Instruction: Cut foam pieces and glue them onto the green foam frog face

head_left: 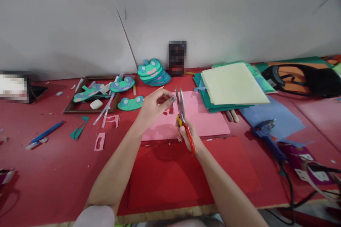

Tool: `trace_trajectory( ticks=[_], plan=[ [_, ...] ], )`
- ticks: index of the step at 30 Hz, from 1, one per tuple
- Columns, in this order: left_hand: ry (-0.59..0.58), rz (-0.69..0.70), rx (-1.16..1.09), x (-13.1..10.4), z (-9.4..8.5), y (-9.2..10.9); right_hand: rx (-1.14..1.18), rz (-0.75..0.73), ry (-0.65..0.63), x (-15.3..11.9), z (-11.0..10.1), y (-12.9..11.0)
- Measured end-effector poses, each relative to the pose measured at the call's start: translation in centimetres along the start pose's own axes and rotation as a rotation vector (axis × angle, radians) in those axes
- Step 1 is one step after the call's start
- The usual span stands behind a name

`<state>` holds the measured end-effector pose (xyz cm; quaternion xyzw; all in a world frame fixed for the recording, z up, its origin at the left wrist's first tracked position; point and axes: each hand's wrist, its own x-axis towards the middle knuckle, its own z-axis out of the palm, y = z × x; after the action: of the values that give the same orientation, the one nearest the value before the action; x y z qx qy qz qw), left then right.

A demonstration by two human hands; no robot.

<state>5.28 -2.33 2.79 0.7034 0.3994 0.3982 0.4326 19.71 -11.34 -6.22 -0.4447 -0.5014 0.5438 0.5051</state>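
Observation:
Scissors (pixel 189 136) with red and yellow handles are held in my right hand (pixel 186 136), their blades slightly apart and pointing away from me. Just left of the blades is my left hand (pixel 156 106), its thumb and index finger nearly pinched together; what they hold, if anything, is too small to make out. Beneath both hands lies a pink sheet (pixel 207 122) with small cut-outs (pixel 169 110) on it. A green frog-face piece (pixel 130 104) rests left of my left hand.
Stacked frog faces (pixel 150 71) stand at the back, beside a wooden frame (pixel 69 108). Cream sheets (pixel 234 83) top green ones on the right. Farther right are a blue glue gun (pixel 269 140) with its cable and a black strap item (pixel 311 79). A blue pen (pixel 48 132) lies left.

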Motion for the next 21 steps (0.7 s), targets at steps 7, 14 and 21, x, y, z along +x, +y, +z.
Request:
trace_trajectory(
  ticks=[7, 14, 21],
  plan=[
    [-0.014, -0.017, -0.006, -0.14, 0.24, 0.36, -0.026, 0.004, -0.004, -0.03, -0.16, 0.16],
    [-0.04, -0.013, -0.023, -0.31, 0.34, 0.26, -0.052, 0.022, 0.001, 0.0, -0.3, 0.2],
    [-0.045, -0.018, -0.029, -0.3, 0.48, 0.28, -0.067, 0.013, 0.002, 0.01, -0.28, 0.05]
  ],
)
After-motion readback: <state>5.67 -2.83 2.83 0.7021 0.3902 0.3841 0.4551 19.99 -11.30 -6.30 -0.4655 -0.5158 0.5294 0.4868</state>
